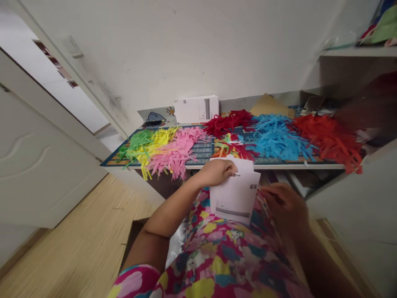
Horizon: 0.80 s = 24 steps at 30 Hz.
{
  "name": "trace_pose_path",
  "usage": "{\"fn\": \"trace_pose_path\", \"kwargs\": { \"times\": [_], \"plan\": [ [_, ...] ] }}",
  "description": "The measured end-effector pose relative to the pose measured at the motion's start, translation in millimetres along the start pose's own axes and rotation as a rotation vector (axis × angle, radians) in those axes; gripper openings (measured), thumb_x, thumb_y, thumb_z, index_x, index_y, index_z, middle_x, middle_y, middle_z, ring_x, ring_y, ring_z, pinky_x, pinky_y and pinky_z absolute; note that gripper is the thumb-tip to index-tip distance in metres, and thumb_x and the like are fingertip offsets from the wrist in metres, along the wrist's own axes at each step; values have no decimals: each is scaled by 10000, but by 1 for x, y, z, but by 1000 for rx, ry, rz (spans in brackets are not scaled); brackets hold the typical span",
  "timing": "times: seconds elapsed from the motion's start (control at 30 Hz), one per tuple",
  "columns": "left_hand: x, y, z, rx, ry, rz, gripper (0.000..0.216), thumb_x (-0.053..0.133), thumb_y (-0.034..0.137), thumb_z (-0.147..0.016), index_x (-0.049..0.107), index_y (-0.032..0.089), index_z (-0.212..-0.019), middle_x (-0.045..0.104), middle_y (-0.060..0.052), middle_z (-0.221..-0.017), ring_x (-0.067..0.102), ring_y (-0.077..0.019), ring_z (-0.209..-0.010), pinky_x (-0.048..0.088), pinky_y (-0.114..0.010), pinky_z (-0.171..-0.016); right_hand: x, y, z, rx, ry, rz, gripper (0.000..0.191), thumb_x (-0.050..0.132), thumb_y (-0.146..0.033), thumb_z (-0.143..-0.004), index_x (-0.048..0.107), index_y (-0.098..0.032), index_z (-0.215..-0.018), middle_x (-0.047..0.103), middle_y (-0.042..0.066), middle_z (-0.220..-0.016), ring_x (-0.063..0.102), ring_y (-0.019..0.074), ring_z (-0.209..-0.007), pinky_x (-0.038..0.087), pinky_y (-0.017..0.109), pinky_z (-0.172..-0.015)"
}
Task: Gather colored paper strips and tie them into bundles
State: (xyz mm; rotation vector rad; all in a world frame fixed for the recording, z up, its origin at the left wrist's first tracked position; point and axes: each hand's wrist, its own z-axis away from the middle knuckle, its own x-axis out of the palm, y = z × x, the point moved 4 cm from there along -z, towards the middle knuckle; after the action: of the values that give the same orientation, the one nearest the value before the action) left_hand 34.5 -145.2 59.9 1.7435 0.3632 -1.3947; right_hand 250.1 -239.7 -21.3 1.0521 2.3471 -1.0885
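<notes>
"White packet (234,196), one. Location?"

"Held upright before the wearer's floral garment (217,252), between the 4 and 5 o'clock of the view. Top flap raised. Printed label band near the lower edge, too small to read; interior hidden. Whether the bottom edge touches the cloth: cannot tell."

"Left hand (219,171)?"

"At the packet's 11 o'clock, grasping it by the upper edge, fingers bent over the mouth. A pale bit at the fingertips, not identifiable. Elbow bent, forearm pointing to 2 o'clock, upper arm cut off by the sleeve (136,281)."

"Right hand (287,205)?"

"At the packet's 3 o'clock, just beside its edge; fingers curled inward, wrist bent, forearm pointing to 11. Shaded and blurred; whether it grasps the thin strands near the fingertips, cannot tell."

"Surroundings?"

"Desk (279,167), its patterned top largely covered. From the packet: green shreds (138,142), yellow shreds (150,149) and pink shreds (181,151) toward 10 o'clock; crimson shreds (229,122) at 12; blue shreds (276,138) at 1; red shreds (328,136) at 2. White box (189,111), one, against the wall at 11. Shelf contents (383,27), upper right, cut off by the border."
</notes>
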Motion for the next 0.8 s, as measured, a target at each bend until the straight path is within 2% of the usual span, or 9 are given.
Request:
{"fn": "trace_pose_path", "kwargs": {
  "times": [0.13,0.2,0.27,0.37,0.47,0.57,0.67,0.73,0.8],
  "plan": [
    [-3,-4,0,12,-62,133,235,530,238,-942,753,190,-999,780,-21,-1012,678,-161,-918,438,-217,-775,-20,69,26,152,-194,199,403,538,-543,-878,762,-214,-818,710,101,-820,662,269,-738,519,399,-665],
    [-3,1,0,39,-108,168,239,535,250,-942,759,194,-1002,782,-16,-1020,677,-156,-923,434,-206,-767,-14,79,29,234,-213,148,441,560,-572,-855,757,-196,-974,733,121,-940,688,289,-825,545,419,-721],
    [-3,8,3,73,-139,209,230,554,287,-938,761,190,-961,781,-7,-961,672,-147,-869,427,-195,-727,6,60,27,218,-272,-50,530,571,-555,-873,651,-206,-1264,719,117,-1141,700,278,-959,568,402,-790],
    [-5,16,16,122,-174,348,425,475,453,-979,729,157,-811,737,-21,-775,648,-141,-721,434,-212,-677,41,-7,21,-82,-360,-259,673,574,-511,-912,425,-210,-1494,632,141,-1347,641,283,-1173,558,412,-916],
    [-18,14,41,124,-18,454,615,339,557,-1004,632,151,-646,657,-48,-686,606,-153,-668,457,-258,-697,62,-66,22,-404,-308,-160,726,634,-465,-904,380,-199,-1529,445,207,-1527,466,356,-1370,474,518,-1042],
    [-30,4,73,91,190,367,462,501,459,-955,544,164,-602,597,-40,-744,552,-153,-724,441,-275,-724,74,-94,24,-594,-263,-127,620,662,-402,-901,471,-235,-1467,422,201,-1537,425,370,-1386,457,561,-1040],
    [-25,-13,100,-42,270,364,246,634,284,-831,498,179,-654,513,15,-707,479,-126,-690,404,-250,-684,86,-99,19,-574,-218,-249,525,640,-348,-921,508,-222,-1413,548,181,-1405,536,311,-1267,508,497,-991],
    [-12,-31,114,-182,318,545,189,687,245,-747,509,184,-757,510,35,-721,468,-108,-656,386,-225,-638,96,-98,14,-486,-191,-344,491,620,-314,-935,499,-205,-1398,596,165,-1314,585,275,-1190,536,448,-960],
    [4,-46,125,-283,342,812,301,729,251,-705,540,182,-928,573,17,-809,526,-111,-683,404,-216,-635,107,-99,10,-414,-169,-409,444,603,-276,-943,506,-209,-1370,620,144,-1229,612,257,-1137,554,418,-931]
  ]
}}
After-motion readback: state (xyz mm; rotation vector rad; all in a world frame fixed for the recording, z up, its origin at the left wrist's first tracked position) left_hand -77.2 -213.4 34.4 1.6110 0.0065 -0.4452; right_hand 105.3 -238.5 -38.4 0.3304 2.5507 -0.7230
